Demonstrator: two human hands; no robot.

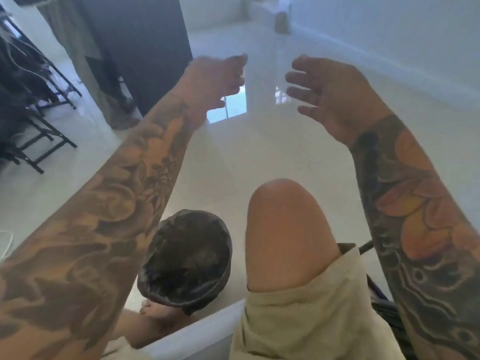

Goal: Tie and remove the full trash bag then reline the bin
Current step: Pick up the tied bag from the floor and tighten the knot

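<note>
A thin, milky translucent trash bag seems to hang in front of me, since nearly the whole view is hazy through it; its edges are not clear. My left hand is raised at upper centre with curled fingers that appear to pinch the film. My right hand is raised beside it, a short gap apart, with fingers spread and nearly straight. Below them a small round dark bin stands on the pale floor next to my bare right knee, with a glossy film around its rim.
Black folding chairs stand at the left. A dark cabinet or door rises behind my left hand. A white ledge runs along the bottom. White floor stretches ahead to a white wall at the right.
</note>
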